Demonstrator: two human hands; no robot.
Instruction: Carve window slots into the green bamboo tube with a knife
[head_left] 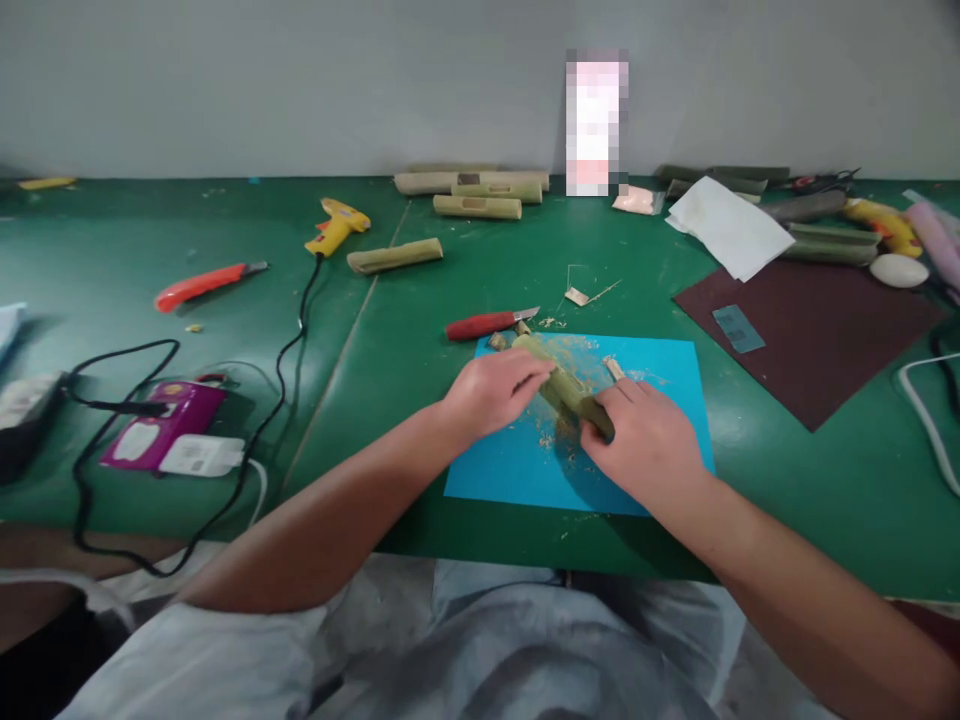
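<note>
A green bamboo tube [561, 385] lies slantwise over a blue sheet [487, 470] strewn with pale shavings. My right hand [645, 435] is wrapped round the tube's near end. At the tube's left side, my left hand [495, 395] is closed with its fingertips pinched together against the bamboo; whatever is between them is hidden. Beyond the sheet's top left corner rests a red-handled carving knife [487, 325], its blade pointing right. Small bamboo offcuts [498, 342] lie beside it, and a pale chip [614, 368] is just past my right fingers.
Several cut bamboo tubes [477, 207] sit along the wall, with another tube [395, 256] nearer. On the left are a yellow glue gun [336, 228], a red utility knife [210, 285] and a purple power strip [165, 425] with cables. White paper [727, 225] overlaps a brown sheet [814, 340] on the right.
</note>
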